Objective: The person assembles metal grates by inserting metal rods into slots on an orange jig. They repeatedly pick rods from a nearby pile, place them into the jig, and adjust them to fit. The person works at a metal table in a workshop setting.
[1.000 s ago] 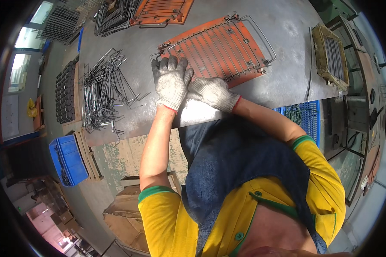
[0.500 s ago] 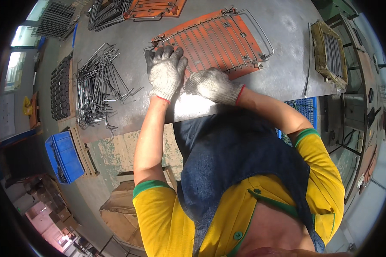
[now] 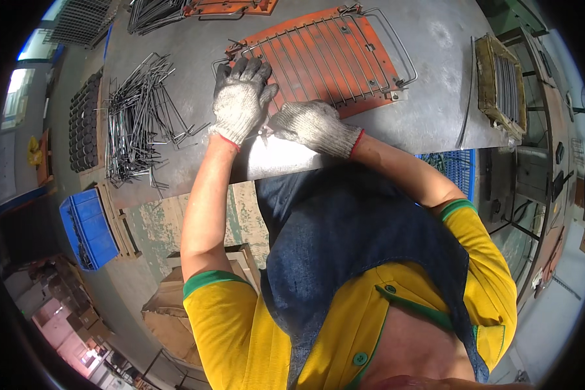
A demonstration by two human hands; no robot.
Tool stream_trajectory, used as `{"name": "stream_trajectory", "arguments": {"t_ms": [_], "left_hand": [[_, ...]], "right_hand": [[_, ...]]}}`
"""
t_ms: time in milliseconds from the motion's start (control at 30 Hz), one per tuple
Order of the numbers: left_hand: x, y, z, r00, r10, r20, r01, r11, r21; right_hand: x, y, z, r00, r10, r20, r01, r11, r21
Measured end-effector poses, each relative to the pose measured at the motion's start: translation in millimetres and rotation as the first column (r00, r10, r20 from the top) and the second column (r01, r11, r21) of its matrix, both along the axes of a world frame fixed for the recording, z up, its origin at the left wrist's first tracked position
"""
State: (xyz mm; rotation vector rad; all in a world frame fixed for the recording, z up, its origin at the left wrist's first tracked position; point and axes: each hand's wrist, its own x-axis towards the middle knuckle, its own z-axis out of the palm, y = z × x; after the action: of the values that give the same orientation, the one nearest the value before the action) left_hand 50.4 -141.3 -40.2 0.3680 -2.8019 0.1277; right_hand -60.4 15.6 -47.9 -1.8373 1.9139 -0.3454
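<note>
On the metal table lies an orange plate with fixing pieces along its edges. A wire rack of parallel rods rests on it, a bent wire handle looping out at the right end. My left hand, in a white knit glove with dark fingertips, lies with fingers stretched over the rack's left end. Gloved too, my right hand is closed by the plate's near-left corner, its fingertips at a small metal bit. Whatever sits inside its fingers is hidden.
A tangled heap of bent wire pieces lies at the table's left. Another orange plate with wire frames is at the far edge. A wooden box of rods stands right, beside a long thin strip. Blue bins flank the table below.
Both hands have shifted slightly left in the picture, along with much of the scene. Their hold on the rack and plate corner looks about the same.
</note>
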Motion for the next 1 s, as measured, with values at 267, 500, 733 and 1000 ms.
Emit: {"name": "stream_trajectory", "arguments": {"t_ms": [267, 500, 733, 1000], "left_hand": [[-3, 2, 7, 0.996, 0.015, 0.087, -0.022, 0.996, 0.082], [-3, 0, 17, 0.986, -0.013, 0.166, -0.013, 0.988, 0.153], [0, 1, 9, 0.995, -0.052, 0.082, 0.047, 0.997, 0.056], [-3, 7, 20, 0.998, 0.049, -0.041, -0.048, 0.998, 0.040]], "right_hand": [[-9, 25, -8, 0.998, -0.062, 0.030, 0.069, 0.897, -0.437], [-3, 24, -12, 0.993, 0.001, -0.117, -0.053, 0.893, -0.447], [-1, 30, -2, 0.987, -0.009, -0.158, -0.043, 0.945, -0.324], [-14, 27, -17, 0.998, 0.037, 0.053, -0.021, 0.963, -0.269]]}}
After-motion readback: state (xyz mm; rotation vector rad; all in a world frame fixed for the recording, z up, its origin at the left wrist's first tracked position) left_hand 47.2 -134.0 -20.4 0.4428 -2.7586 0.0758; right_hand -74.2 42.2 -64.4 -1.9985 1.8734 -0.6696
